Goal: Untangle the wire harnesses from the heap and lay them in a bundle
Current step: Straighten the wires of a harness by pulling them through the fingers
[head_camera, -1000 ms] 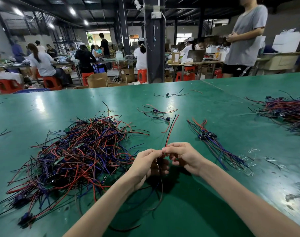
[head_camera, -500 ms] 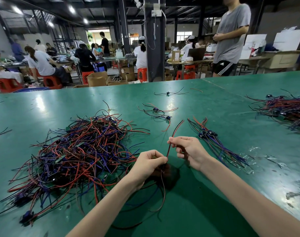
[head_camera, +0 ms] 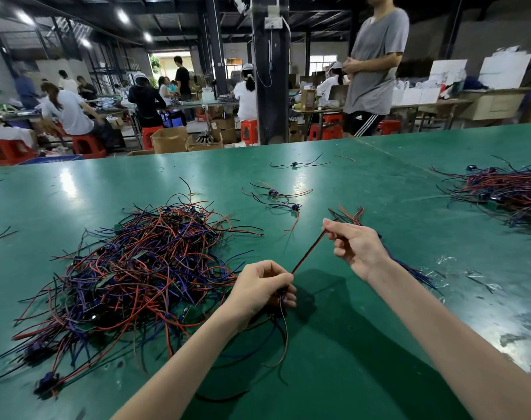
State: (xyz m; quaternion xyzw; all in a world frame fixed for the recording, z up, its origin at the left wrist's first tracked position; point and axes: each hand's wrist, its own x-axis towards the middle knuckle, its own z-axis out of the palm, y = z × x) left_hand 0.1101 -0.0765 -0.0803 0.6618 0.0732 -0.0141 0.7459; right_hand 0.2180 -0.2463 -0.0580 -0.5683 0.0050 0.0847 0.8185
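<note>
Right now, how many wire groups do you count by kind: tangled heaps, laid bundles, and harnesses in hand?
Tangled heaps: 2, the big heap beside the left hand and the far-right heap.
Laid bundle: 1, partly hidden behind the right hand.
Held harness: 1, stretched between both hands.
Total: 4.

Green table (head_camera: 379, 177) under the fingers (head_camera: 338, 230). Beyond them: dark pillar (head_camera: 270, 86), red stools (head_camera: 249, 131), cardboard boxes (head_camera: 169, 140), work benches (head_camera: 424, 106). Ceiling lamps (head_camera: 123, 16) lit, high and left of the fingers; daylight at far doorway (head_camera: 170, 63).
</note>
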